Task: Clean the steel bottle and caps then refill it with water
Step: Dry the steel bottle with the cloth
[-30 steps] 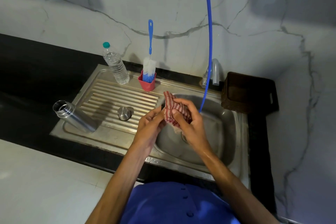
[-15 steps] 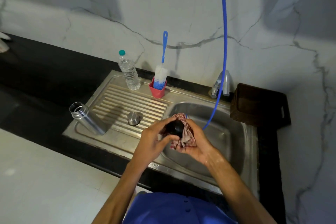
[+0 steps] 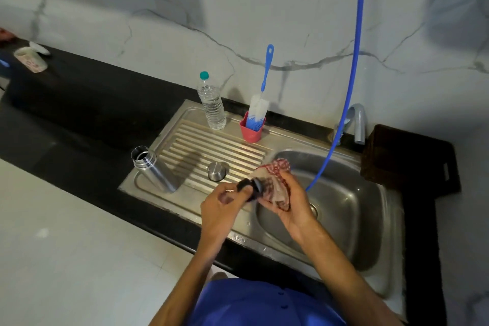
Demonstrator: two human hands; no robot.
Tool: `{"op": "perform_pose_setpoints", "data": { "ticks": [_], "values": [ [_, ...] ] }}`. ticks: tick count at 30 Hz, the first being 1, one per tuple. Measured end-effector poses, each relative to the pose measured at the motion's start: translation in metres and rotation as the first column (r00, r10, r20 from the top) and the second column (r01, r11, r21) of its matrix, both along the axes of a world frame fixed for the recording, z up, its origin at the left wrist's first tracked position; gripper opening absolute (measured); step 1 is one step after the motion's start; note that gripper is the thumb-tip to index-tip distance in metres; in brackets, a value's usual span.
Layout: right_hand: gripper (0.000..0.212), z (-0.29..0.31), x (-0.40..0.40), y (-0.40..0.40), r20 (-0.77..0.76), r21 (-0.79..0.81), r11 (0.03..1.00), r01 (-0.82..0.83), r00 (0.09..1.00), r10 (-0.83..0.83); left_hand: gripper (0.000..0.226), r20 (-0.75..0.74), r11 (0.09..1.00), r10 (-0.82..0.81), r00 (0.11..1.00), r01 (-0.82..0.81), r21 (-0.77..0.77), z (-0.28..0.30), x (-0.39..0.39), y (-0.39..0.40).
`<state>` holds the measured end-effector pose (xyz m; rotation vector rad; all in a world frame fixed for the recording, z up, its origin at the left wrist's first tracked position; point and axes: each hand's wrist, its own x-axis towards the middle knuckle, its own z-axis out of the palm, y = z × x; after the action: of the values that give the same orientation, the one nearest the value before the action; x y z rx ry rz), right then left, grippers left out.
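Currently the left hand (image 3: pixel 221 202) fingers pinch the black cap (image 3: pixel 250 188) over the sink (image 3: pixel 370 220) rim, touching the cloth (image 3: pixel 275 185) gripped in the right hand (image 3: pixel 293 201) just beside it, with the steel bottle (image 3: pixel 154 169) lying open-mouthed farther left.

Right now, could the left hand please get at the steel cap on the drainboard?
Probably not at once: the left hand holds a black cap. The steel cap stands uncovered just beyond it.

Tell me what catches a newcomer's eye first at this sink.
The two hands over the sink's left edge: the left hand pinches a black cap while the right hand grips a red checked cloth against it. Next, the open steel bottle on the drainboard's left, and the blue hose hanging into the basin.
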<state>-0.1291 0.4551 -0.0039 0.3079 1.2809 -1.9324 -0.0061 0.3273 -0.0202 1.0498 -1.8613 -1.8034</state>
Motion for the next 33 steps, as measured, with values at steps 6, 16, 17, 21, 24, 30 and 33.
{"op": "perform_pose_setpoints", "data": {
  "ticks": [6, 16, 17, 21, 24, 30, 33],
  "values": [
    [0.058, -0.002, -0.026, 0.016, 0.376, -0.178, 0.948, 0.263, 0.909, -0.182, 0.046, 0.247, 0.979, 0.134, 0.96, -0.089, -0.184, -0.057, 0.001, -0.061],
    [0.059, -0.01, -0.031, 0.014, 0.348, -0.144, 0.959, 0.244, 0.92, -0.182, 0.059, 0.554, 0.933, 0.079, 0.829, 0.135, -0.334, -0.116, 0.003, -0.101],
    [0.058, -0.013, -0.032, 0.015, 0.343, -0.144, 0.957, 0.253, 0.92, -0.192, 0.064, 0.569, 0.915, 0.084, 0.818, 0.162, -0.369, -0.115, 0.003, -0.099],
    [0.059, -0.02, -0.035, 0.02, 0.318, -0.122, 0.955, 0.272, 0.922, -0.222, 0.085, 0.488, 0.823, 0.118, 0.865, 0.19, -0.535, -0.103, -0.004, -0.091],
    [0.057, -0.02, -0.031, 0.018, 0.304, -0.118, 0.964, 0.239, 0.933, -0.194, 0.089, 0.488, 0.781, 0.048, 0.872, 0.272, -0.563, -0.1, -0.028, -0.101],
    [0.058, -0.012, -0.028, 0.015, 0.28, -0.111, 0.971, 0.212, 0.944, -0.174, 0.064, 0.613, 0.719, -0.072, 0.787, 0.467, -0.514, -0.117, -0.078, -0.128],
    [0.056, -0.008, -0.033, 0.018, 0.298, -0.132, 0.964, 0.229, 0.937, -0.182, 0.052, 0.552, 0.826, -0.033, 0.833, 0.334, -0.455, -0.109, -0.084, -0.129]
  ]
}}
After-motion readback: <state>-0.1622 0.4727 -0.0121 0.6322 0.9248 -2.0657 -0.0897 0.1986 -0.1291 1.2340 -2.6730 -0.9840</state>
